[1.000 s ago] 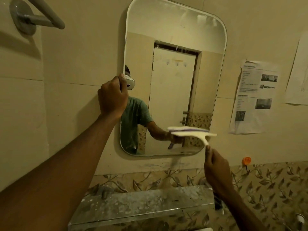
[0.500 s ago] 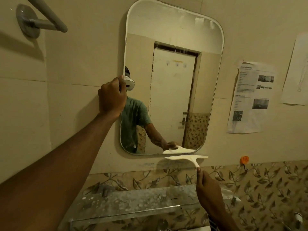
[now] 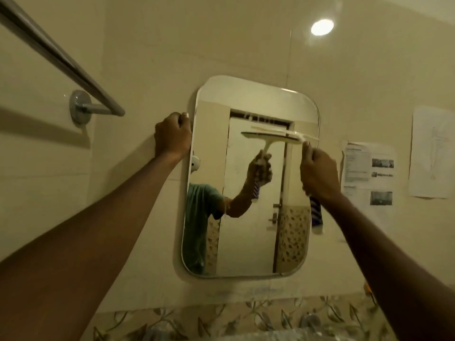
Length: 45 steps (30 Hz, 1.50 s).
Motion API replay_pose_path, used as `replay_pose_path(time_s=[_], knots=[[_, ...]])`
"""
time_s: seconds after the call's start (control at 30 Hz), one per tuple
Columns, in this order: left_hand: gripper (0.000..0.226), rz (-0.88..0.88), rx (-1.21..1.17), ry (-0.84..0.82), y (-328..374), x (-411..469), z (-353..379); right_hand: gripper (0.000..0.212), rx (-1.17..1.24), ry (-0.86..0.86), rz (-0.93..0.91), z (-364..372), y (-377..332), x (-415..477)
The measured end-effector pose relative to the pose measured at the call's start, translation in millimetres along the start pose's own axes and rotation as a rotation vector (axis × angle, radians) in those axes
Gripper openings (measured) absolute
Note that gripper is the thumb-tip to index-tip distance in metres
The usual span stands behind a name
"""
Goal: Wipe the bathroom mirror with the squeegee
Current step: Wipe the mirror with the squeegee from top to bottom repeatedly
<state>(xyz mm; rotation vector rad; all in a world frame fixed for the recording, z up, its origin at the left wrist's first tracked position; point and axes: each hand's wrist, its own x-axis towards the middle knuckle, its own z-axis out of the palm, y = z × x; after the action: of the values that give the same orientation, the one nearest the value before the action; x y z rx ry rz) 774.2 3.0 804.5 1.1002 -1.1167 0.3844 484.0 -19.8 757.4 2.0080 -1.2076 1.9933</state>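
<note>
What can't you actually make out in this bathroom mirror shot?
Head view only:
- Squeegee handle: mostly hidden inside the right hand; the blade is motion-blurred, so contact with the mirror is unclear.
- Printed sheet on the wall: text too small to read.
- Left hand: its fingertips are hidden behind the hand itself at the mirror's edge.

plain cream tiled wall (image 3: 172, 45), kinda dim and yellowish. round light (image 3: 322, 27) glowing up top right. grey metal towel bar (image 3: 61, 57) on the left, a printed sheet (image 3: 362, 168) and a paler paper (image 3: 433, 153) stuck up on the right, leaf-pattern tile band (image 3: 246, 313) along the bottom.
</note>
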Motion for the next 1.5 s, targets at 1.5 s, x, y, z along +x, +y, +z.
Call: replay_pose_path(time_s=[1.5], knots=[[0.036,0.085,0.065,-0.030,-7,10,17,0.047,-0.237,-0.177,0.110,-2,-66,41]])
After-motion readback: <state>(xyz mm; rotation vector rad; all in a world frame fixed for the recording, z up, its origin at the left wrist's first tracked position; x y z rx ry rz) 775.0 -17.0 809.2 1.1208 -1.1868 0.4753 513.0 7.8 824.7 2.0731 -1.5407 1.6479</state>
